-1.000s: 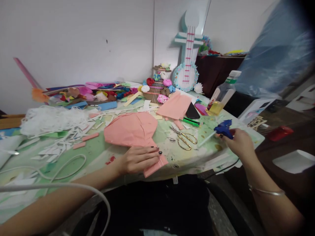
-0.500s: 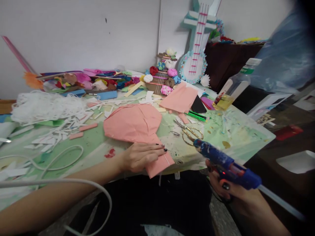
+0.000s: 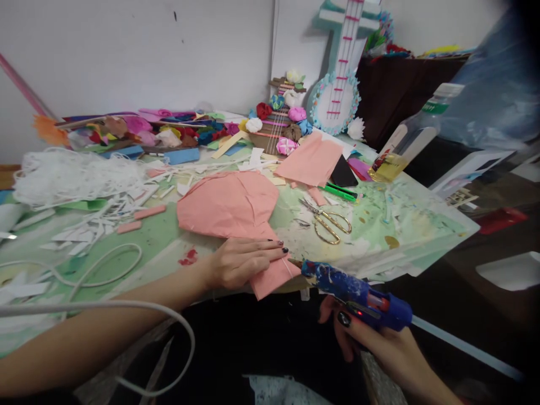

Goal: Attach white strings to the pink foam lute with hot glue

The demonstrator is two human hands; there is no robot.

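Observation:
My left hand [image 3: 242, 261] lies flat with its fingers stretched out across the narrow neck of a pink paper-covered shape [image 3: 228, 205]. The shape has a wide rounded body, and a thin white strip shows near the end of its neck. My right hand [image 3: 371, 337] is closed around a blue hot glue gun [image 3: 354, 289], whose small red light is on. A clear glue stick [image 3: 464, 346] sticks out of its back. The gun's nozzle is at the right edge of the neck; whether it touches the paper I cannot tell.
Gold-handled scissors [image 3: 331, 225], a green cutter [image 3: 341, 192] and pink paper [image 3: 310, 160] lie beyond the gun. At the right stands a bottle [image 3: 390, 166]. Paper scraps and white string [image 3: 76, 177] cover the left side. A white cord [image 3: 160, 310] crosses above my left forearm.
My right hand has brought the glue gun leftward, its nozzle now at the neck's edge instead of over the scissors. My left hand stays on the neck. The view has shifted slightly.

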